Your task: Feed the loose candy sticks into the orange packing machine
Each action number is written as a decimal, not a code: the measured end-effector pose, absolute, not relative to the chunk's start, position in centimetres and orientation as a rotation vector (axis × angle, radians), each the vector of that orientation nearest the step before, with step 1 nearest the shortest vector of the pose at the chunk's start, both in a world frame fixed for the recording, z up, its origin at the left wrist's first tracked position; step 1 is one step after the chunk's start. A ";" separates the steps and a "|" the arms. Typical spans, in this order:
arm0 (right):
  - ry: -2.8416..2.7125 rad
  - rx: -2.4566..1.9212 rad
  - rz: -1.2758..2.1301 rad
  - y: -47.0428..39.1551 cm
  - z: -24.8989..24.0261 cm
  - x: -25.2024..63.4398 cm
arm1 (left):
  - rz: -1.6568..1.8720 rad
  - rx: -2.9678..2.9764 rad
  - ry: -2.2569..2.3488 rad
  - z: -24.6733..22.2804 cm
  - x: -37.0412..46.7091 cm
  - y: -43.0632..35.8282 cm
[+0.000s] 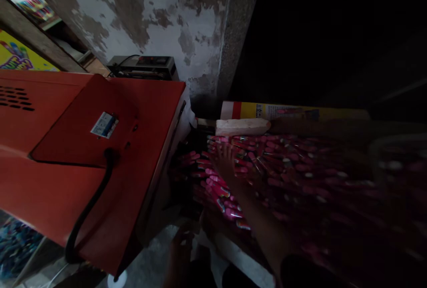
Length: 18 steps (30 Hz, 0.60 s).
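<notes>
My right hand [225, 160] lies with its fingers spread over a heap of pink tube-shaped items [216, 186]. The heap fills a long tray or bin that runs off to the dark right side. My left hand [184, 237] hangs low, below the heap's near left corner, dim and blurred. Its fingers look bent, and whether anything is in them does not show.
A red machine [147, 123] with a black cable [88, 210] fills the left. Behind it sits a grey device [143, 66] against a patchy wall. A pale wooden block [243, 126] and a yellow printed carton [253, 110] line the heap's far edge.
</notes>
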State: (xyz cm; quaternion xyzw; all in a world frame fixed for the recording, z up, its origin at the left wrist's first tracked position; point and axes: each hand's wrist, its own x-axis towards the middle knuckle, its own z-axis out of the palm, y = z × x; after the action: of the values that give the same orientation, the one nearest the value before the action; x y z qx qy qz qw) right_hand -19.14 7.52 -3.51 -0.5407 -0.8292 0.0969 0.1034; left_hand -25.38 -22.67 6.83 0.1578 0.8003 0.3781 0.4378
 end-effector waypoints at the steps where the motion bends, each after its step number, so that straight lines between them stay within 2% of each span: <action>1: -2.498 -1.532 0.308 7.2 -3.6 -19.8 | 0.934 0.394 1.985 7.0 -25.4 -22.7; 5: -2.532 -1.425 0.274 6.6 -2.7 -19.3 | 0.924 0.389 1.973 7.4 -25.4 -22.3; 10: -2.003 -1.906 -0.008 11.4 -0.9 -10.4 | 0.892 0.237 1.977 6.2 -25.9 -22.6; 13: -2.046 -1.967 -0.003 13.6 -1.4 -7.0 | 0.921 0.196 2.017 5.6 -26.0 -23.0; 18: -2.204 -2.005 0.057 10.5 -2.8 -11.2 | 0.886 0.230 1.921 6.3 -26.0 -22.2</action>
State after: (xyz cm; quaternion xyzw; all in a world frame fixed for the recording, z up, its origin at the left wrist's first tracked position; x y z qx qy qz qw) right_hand -11.18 10.47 -2.76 -0.6705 -0.7373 0.0191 0.0806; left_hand -25.98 -22.18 6.34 0.0944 0.7894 0.3641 0.4852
